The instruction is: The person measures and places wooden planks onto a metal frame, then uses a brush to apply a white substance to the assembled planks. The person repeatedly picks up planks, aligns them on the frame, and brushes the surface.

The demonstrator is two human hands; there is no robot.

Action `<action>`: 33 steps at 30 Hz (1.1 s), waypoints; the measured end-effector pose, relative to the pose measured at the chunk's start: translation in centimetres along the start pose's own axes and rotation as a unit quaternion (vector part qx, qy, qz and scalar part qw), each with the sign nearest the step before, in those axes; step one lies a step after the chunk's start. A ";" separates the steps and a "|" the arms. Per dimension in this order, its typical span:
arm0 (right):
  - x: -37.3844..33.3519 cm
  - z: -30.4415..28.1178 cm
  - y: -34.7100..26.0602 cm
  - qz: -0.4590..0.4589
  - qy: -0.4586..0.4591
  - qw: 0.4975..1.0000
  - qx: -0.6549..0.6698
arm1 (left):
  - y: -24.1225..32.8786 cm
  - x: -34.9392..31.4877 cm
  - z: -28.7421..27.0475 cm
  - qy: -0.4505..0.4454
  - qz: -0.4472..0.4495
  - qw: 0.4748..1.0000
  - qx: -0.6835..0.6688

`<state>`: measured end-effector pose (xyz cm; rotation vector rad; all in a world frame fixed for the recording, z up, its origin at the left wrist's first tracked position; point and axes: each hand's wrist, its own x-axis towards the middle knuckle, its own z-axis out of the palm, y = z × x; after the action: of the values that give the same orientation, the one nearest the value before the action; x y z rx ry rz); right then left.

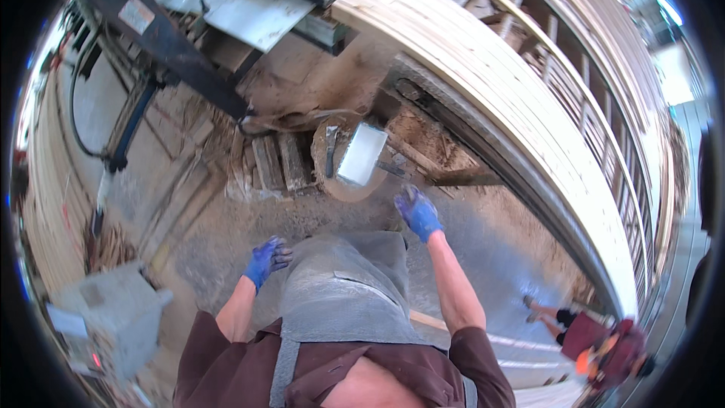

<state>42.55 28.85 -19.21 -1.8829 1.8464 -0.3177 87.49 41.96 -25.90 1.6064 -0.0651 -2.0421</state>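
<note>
Both my hands wear blue work gloves with dark, worn fingers. My left hand (268,258) hangs beside the grey apron (343,295), fingers loosely stretched, with nothing in it. Farther forward, my right hand (418,213) is open near a round wooden block (349,192) and touches nothing I can see. A rectangular tub (362,154) of white material sits on that block. Left of the tub lies a dark narrow tool (331,153), its kind unclear. Another dark handle-like piece (392,170) sticks out on the tub's right side.
Long pale boards (498,53) lie along a dark metal rail (483,136) at the right. A dark machine frame (174,53) stands at the upper left. Wood offcuts (268,162) lie beside the block. A grey box (113,317) stands lower left; another person (596,344) is lower right.
</note>
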 end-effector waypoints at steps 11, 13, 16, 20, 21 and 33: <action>17.3 10.1 6.6 -0.091 -0.273 0.957 -0.023 | -42.0 -16.1 10.0 0.155 0.042 0.954 -0.255; 17.5 12.6 9.6 -0.093 -0.273 0.957 0.039 | -43.3 -16.8 14.2 0.269 -0.125 0.920 -0.257; 18.0 14.8 11.1 -0.130 -0.222 0.966 0.030 | -42.0 -14.2 17.7 0.273 -0.167 0.906 -0.278; 17.5 11.7 8.9 -0.158 -0.224 0.962 -0.017 | -38.9 -9.4 18.3 0.242 -0.112 0.927 -0.263; 16.8 9.8 7.9 -0.177 -0.223 0.958 -0.010 | -38.0 -8.5 18.1 0.235 -0.092 0.933 -0.257; 12.2 -33.7 8.1 -0.199 -0.146 0.941 0.232 | -25.7 6.4 24.7 0.141 0.061 0.956 -0.251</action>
<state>19.92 11.15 3.69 -1.8273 1.0725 -0.5250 54.23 54.19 -33.62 1.4983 0.4142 -1.5517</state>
